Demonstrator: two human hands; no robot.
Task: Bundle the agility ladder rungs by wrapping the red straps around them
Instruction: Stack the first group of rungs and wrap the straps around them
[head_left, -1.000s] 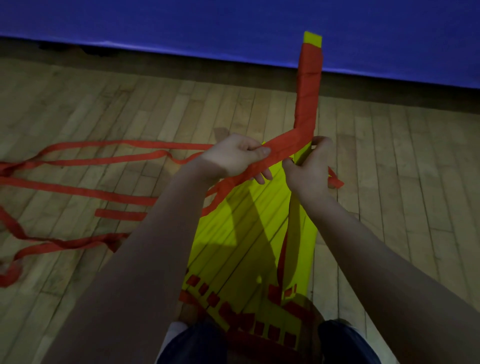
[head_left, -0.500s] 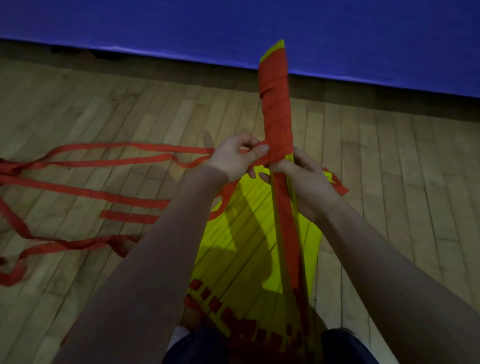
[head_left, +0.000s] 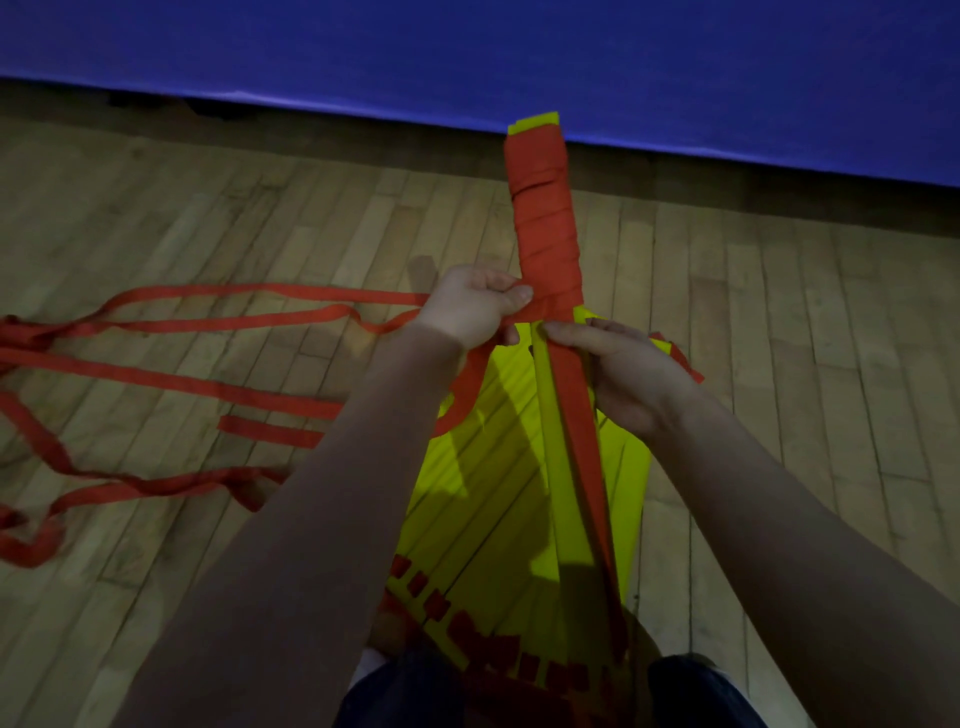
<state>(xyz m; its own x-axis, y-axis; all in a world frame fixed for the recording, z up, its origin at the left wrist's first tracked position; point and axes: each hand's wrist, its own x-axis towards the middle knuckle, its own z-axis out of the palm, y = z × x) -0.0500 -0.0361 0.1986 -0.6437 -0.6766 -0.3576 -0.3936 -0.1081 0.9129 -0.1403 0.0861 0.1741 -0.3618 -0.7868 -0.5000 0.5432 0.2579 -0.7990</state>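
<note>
head view: wrapping step is in hand. the yellow rungs (head_left: 546, 415) are gathered into a narrow stack that points away from the person, toward the blue wall (head_left: 467, 52). the far stretch is covered in turns of red strap (head_left: 545, 234), with only a yellow tip showing beyond them. nearer the body the rungs fan out, unwrapped.

left hand (head_left: 470, 304): fist closed round the working strap, hard against the lowest turn on the stack's left side. right hand (head_left: 618, 374): grips the stack just below that turn, fingers laid across its top.

judgement: far part bound, most of the length left to do. the next move calls for passing the strap under the stack with tension held, so the grip hand must give way without letting the turns slacken.

loose strap lengths (head_left: 208, 387) trail left over the wood floor (head_left: 779, 364) and run out of frame, so how much remains cannot be told. the stack's underside and the right thumb are hidden. light is dim. the near rung ends are cut off at the lap.
</note>
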